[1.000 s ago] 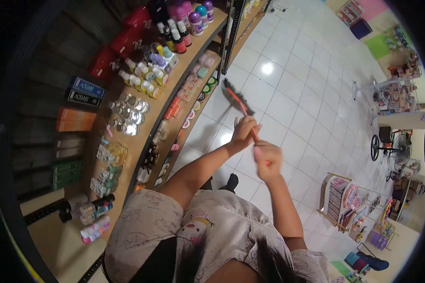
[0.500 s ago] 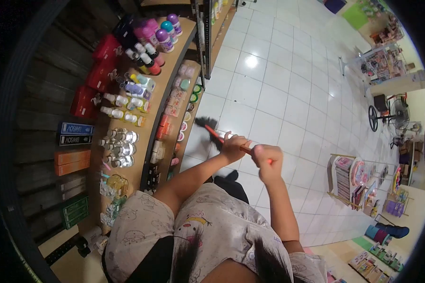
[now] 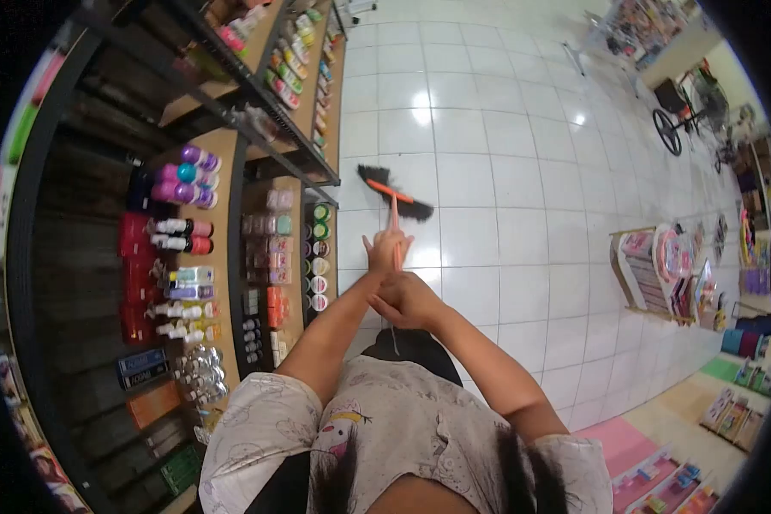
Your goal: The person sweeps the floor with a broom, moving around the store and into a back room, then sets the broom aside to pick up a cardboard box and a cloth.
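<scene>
A broom (image 3: pixel 391 194) with dark bristles and an orange-red head rests on the white tiled floor ahead of me. Its handle runs back toward my body. My left hand (image 3: pixel 387 250) is farther down the handle, closer to the bristles, with some fingers spread and the others around the stick. Nearer to my body, my right hand (image 3: pixel 407 300) wraps the upper part of the handle, just behind the left one. The handle's end shows below the right hand, over my dark trousers.
Shelves (image 3: pixel 231 206) of bottles, jars and boxes stand close on the left, with another shelf unit (image 3: pixel 332 103) beyond. On the right are a display rack (image 3: pixel 651 270) and a fan (image 3: pixel 707 98). Low displays (image 3: pixel 660 480) lie at the lower right. Tiled floor (image 3: pixel 522 180) spreads between.
The view has shifted and turned. The broom head has swung to lie more across, with its handle now pointing at my body. My right hand has come in close behind the left.
</scene>
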Available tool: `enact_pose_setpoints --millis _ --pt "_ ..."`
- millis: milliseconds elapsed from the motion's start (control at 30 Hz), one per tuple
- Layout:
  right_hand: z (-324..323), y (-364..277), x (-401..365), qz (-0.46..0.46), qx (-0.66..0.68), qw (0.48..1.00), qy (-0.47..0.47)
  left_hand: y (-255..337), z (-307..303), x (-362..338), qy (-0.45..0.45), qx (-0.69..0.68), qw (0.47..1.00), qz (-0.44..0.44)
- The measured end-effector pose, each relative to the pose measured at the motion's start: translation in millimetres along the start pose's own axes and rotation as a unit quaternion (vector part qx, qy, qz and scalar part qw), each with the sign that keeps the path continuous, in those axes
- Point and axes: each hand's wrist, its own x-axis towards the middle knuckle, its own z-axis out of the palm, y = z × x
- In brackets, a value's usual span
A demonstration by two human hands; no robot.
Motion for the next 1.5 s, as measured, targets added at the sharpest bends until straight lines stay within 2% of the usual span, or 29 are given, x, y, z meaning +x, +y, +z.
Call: enact_pose_setpoints --millis 33,133,233,267,300,333,367,400,433,467,500,567,633,700,733,800,833,867,933,1033,1067,1100,1133,1200,1233,1300,1333,1400,1500 --pt "3 14 1 0.0 -0.012 1.0 -0.006 -2 5 14 0.005 -0.013 0.999 -0.033" --pt "-19 38 3 0.006 0.007 0.999 0.038 -6 -5 50 0.011 0.032 0.993 0.11" --pt "-75 25 -12 0.01 0.029 0.989 0.145 55 -33 71 -0.079 -0.06 0.987 0.123" --pt "-99 22 -28 0.006 0.024 0.981 0.191 64 -23 75 -0.069 -0.203 0.959 0.185" --pt "-119 8 -45 0.012 0.059 0.952 0.3 82 -19 72 -0.028 -0.206 0.934 0.292" --pt "-147 -14 -68 0.092 0.077 0.943 0.311 114 -23 58 -0.022 -0.18 0.932 0.314" --pt "-165 -33 -91 0.142 0.124 0.913 0.363 138 -7 45 -0.019 -0.242 0.909 0.338" --pt "-177 -64 -102 0.157 0.109 0.879 0.438 167 -5 29 -0.077 -0.297 0.894 0.327" --pt "-187 -82 -119 0.116 0.053 0.862 0.49 190 10 11 -0.09 -0.297 0.888 0.34" --pt "-193 -105 -133 0.113 0.083 0.821 0.553 217 5 -9 -0.195 -0.285 0.889 0.301" --pt "-199 -125 -143 0.108 0.112 0.775 0.612 235 16 -31 -0.242 -0.307 0.863 0.32" --pt "-209 -151 -160 -0.04 0.058 0.816 0.574 269 6 -70 -0.42 -0.325 0.782 0.327" --pt "-195 -160 -170 0.021 0.039 0.829 0.557 287 16 -97 -0.524 -0.269 0.722 0.363" --pt "-171 -159 -171 0.122 0.028 0.831 0.541 281 58 -111 -0.559 -0.252 0.635 0.469" --pt "-159 -154 -165 0.222 -0.047 0.835 0.501 271 74 -116 -0.585 -0.278 0.6 0.469" --pt "-134 -128 -157 0.282 -0.083 0.844 0.449 251 107 -124 -0.64 -0.324 0.522 0.462" --pt "-123 -119 -159 0.313 -0.102 0.845 0.422 253 108 -115 -0.703 -0.308 0.477 0.428" --pt "-118 -119 -157 0.315 -0.092 0.836 0.44 247 118 -113 -0.749 -0.245 0.484 0.381" --pt "-109 -121 -152 0.302 -0.068 0.818 0.485 239 117 -98 -0.655 -0.206 0.559 0.464" --pt "-96 -103 -151 0.245 -0.022 0.787 0.565 221 101 -47 -0.553 -0.19 0.631 0.51" --pt "-94 -93 -145 0.222 0.007 0.778 0.587 218 90 -23 -0.548 -0.152 0.632 0.527" --pt "-90 -81 -140 0.198 0.037 0.769 0.607 202 95 1 -0.507 -0.12 0.621 0.585" --pt "-83 -71 -135 0.283 0.081 0.734 0.612 187 95 23 -0.494 -0.093 0.64 0.581" --pt "-73 -30 -125 0.3 0.153 0.725 0.6 143 112 74 -0.468 -0.06 0.682 0.558" --pt "-68 -3 -115 0.286 0.176 0.717 0.611 127 119 102 -0.476 -0.004 0.684 0.553" --pt "-53 45 -99 0.26 0.187 0.71 0.628 103 120 146 -0.445 0.069 0.74 0.5" --pt "-47 66 -95 0.248 0.175 0.712 0.633 93 123 164 -0.401 0.087 0.74 0.532" --pt "-54 77 -90 0.254 0.161 0.708 0.639 109 110 174 -0.376 0.075 0.751 0.538" --pt "-82 51 -106 0.286 0.171 0.627 0.704 144 111 160 -0.365 0.046 0.763 0.532"
